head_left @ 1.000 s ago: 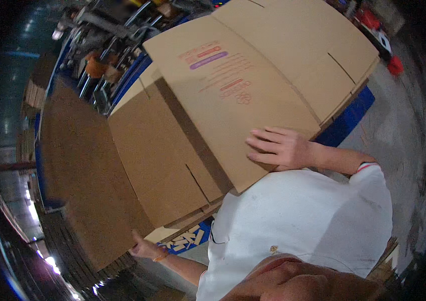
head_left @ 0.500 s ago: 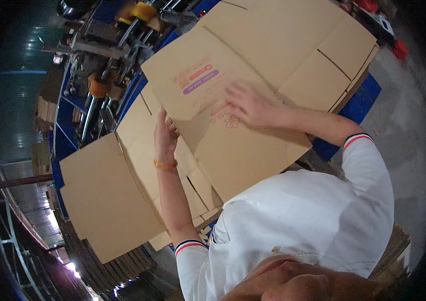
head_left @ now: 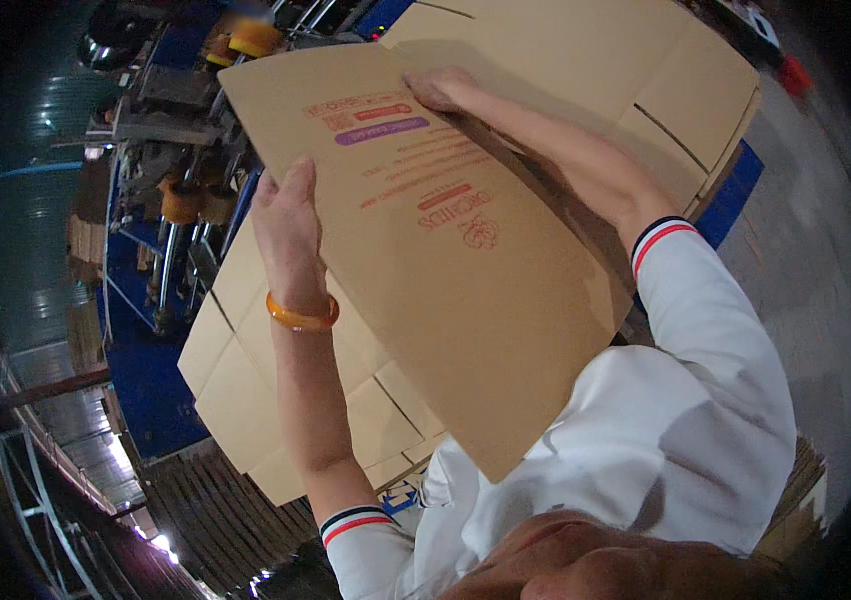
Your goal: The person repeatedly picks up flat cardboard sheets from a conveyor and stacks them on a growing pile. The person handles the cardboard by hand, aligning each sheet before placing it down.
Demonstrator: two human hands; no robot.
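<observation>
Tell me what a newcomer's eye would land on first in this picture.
First, the big flat cardboard sheet with red and purple print, tilted across the middle of the view. The left hand, with an orange bangle at its wrist, grips its left edge, and the right hand holds its top edge. Below it lies a stack of flat cartons, with a blue machine at upper left.

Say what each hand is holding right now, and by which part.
Both hold one flat printed cardboard sheet: the left hand grips its left edge, and the right hand holds its top edge, near the printed markings.
</observation>
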